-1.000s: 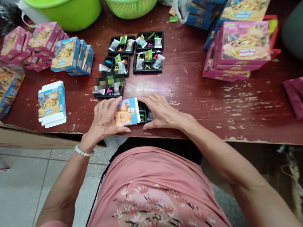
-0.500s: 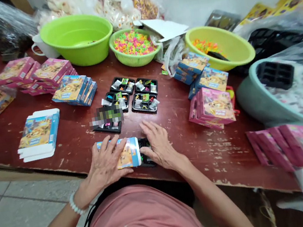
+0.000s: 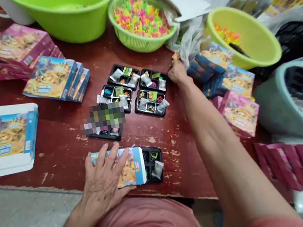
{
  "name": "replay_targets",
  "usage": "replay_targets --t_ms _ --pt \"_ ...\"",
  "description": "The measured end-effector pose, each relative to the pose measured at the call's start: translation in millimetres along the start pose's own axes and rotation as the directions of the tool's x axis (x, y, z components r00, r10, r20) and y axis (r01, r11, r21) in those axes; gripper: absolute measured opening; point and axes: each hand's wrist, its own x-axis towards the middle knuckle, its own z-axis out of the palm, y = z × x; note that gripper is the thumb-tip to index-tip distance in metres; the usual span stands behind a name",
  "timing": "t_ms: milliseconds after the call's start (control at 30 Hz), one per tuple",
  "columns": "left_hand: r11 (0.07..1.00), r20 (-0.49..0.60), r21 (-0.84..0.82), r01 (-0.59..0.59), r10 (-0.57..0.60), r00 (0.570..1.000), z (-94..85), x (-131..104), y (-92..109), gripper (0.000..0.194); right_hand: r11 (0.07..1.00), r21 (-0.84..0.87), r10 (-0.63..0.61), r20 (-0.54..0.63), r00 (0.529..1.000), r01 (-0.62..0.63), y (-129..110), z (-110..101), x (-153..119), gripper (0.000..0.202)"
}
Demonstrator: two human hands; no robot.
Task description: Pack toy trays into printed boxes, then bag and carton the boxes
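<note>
Blue carton (image 3: 126,168) lies flat at the near edge of the table (image 3: 193,153), and our left hand (image 3: 105,182) rests on it with fingers spread and palm down, pressing rather than gripping. A black tray (image 3: 153,164) sticks out of the carton's open right end, part way in, with small coloured rings and a clear packet showing in its compartments. Our right hand (image 3: 177,73) is stretched far across the table, near a stack of blue boxes (image 3: 210,70) beside a clear plastic bag; whether its fingers have closed on anything we cannot tell, since they are turned away and blurred. To seat the tray well, we judge it best to keep the carton pinned flat so its mouth stays square, and to push the tray straight along its length, watching that the loose packet does not catch on the flap. Beyond the carton sit five more filled trays (image 3: 133,93), one partly blurred. A flat stack of blue cartons (image 3: 6,137) lies to the left, pink boxes (image 3: 13,46) behind it, and a green basket (image 3: 138,39) of bright bits stands farther back.
</note>
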Motion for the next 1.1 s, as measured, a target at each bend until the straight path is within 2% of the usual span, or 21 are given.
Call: replay_targets --t_ms 100,233,400,500,600,667,700,767,833,900,1000,1100 --pt "0.999 0.049 -0.045 0.025 -0.023 0.999 -6.9 0.1 0.2 0.099 0.986 -0.068 0.156 0.053 0.986 -0.152 -5.6 4.3 -8.7 0.046" --pt "0.996 0.080 -0.083 0.030 -0.024 0.996 -12.7 1.0 -1.1 0.103 0.958 -0.118 0.269 0.072 0.960 -0.260 -19.0 -2.6 -21.4 0.063" --pt "0.997 0.063 -0.075 0.002 0.003 0.998 -14.1 1.2 -3.5 0.101 0.945 -0.093 0.315 -0.006 0.949 -0.315 -27.7 -11.4 -43.7 0.050" --pt "0.998 0.032 -0.060 -0.004 0.006 0.999 -13.9 1.2 -4.4 0.101 0.952 -0.035 0.303 -0.011 0.953 -0.303 -31.1 -23.0 -66.7 0.056" --pt "0.998 -0.003 -0.061 -0.014 0.014 1.000 -13.2 1.1 -5.3 0.101 0.956 0.120 0.272 -0.027 0.962 -0.267 -43.9 -43.1 -116.2 0.044" --pt "0.998 -0.024 -0.066 -0.024 0.022 0.999 -12.3 0.9 -6.2 0.101 0.941 0.304 0.171 -0.043 0.984 -0.150 -58.2 -56.9 -167.7 0.029" --pt "0.997 -0.034 -0.067 -0.028 0.025 0.999 -11.7 0.8 -6.7 0.102 0.902 0.421 0.118 -0.019 0.993 -0.099 -66.2 -62.3 -196.4 0.027" --pt "0.998 -0.054 -0.059 -0.035 0.032 0.998 -10.2 0.7 -7.9 0.103 0.768 0.631 0.057 0.101 0.993 -0.108 -82.1 -69.1 -251.6 0.028" --pt "0.998 -0.079 -0.040 -0.045 0.042 0.996 -9.1 0.8 -9.0 0.104 0.698 0.698 0.006 0.217 0.976 -0.159 -96.4 -70.9 -293.1 0.028" --pt "0.998 -0.091 -0.017 -0.057 0.055 0.994 -8.7 1.2 -9.7 0.104 0.729 0.660 -0.020 0.289 0.957 -0.184 -108.4 -70.7 -315.1 0.027" --pt "0.998 -0.083 0.001 -0.056 0.056 0.995 -9.0 1.6 -10.1 0.102 0.841 0.517 -0.023 0.330 0.944 -0.160 -120.7 -71.8 -320.3 0.025" --pt "0.999 -0.074 0.007 -0.049 0.049 0.996 -9.0 1.7 -10.0 0.102 0.879 0.470 -0.039 0.228 0.973 -0.075 -123.3 -73.7 -316.9 0.025"
